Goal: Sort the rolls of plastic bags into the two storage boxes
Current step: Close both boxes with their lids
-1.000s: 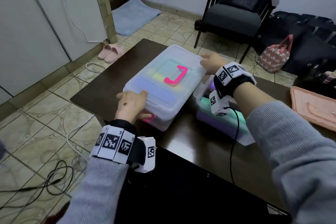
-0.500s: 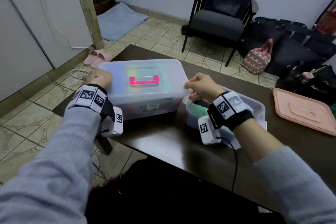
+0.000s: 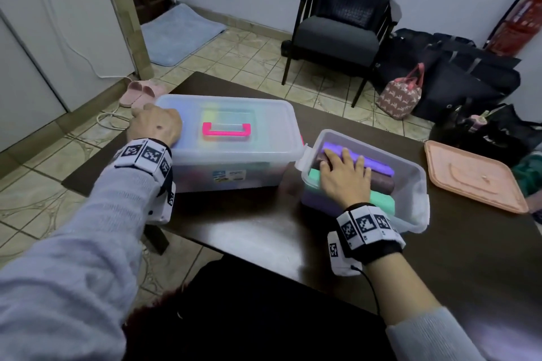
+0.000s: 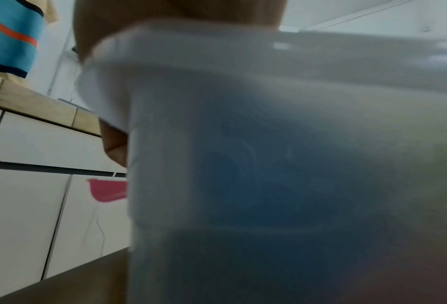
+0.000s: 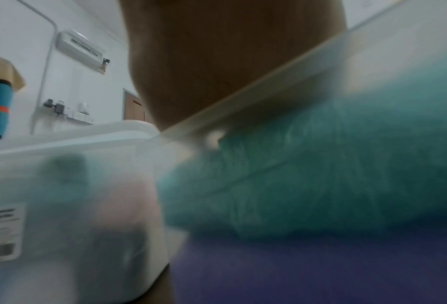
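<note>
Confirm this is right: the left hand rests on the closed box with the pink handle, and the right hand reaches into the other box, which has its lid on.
Not quite. In the head view the right hand reaches into an open box; it has no lid on. The rest holds.

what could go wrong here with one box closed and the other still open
The rolls in the open box look stacked up to its rim under the right hand, so the pink lid lying apart on the table may not seat flat. The lidded box sits near the table's left edge; the left hand on its corner could nudge it off.
</note>
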